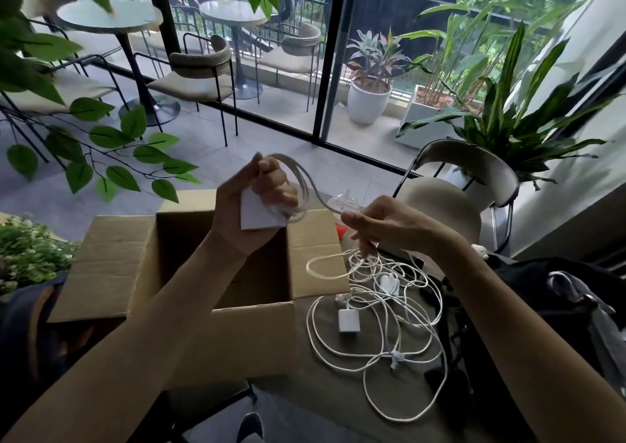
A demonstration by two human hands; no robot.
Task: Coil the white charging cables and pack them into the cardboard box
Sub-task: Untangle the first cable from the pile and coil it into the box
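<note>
An open cardboard box [216,337] stands in front of me with its flaps spread. Above it my left hand [252,205] grips a white charger block together with several loops of a white charging cable [302,185]. The cable runs rightward into my right hand [382,224], which pinches it between the fingers, and a loop hangs below over the box's right flap. To the right of the box a tangle of loose white cables [382,320] lies on the table with a white adapter [346,320] among them.
Black bags [542,307] crowd the table's right side. A chair with a pale seat [443,212] stands beyond the table. Leafy branches [101,144] hang at the left, potted plants [369,93] by the glass doors, café tables and chairs farther back.
</note>
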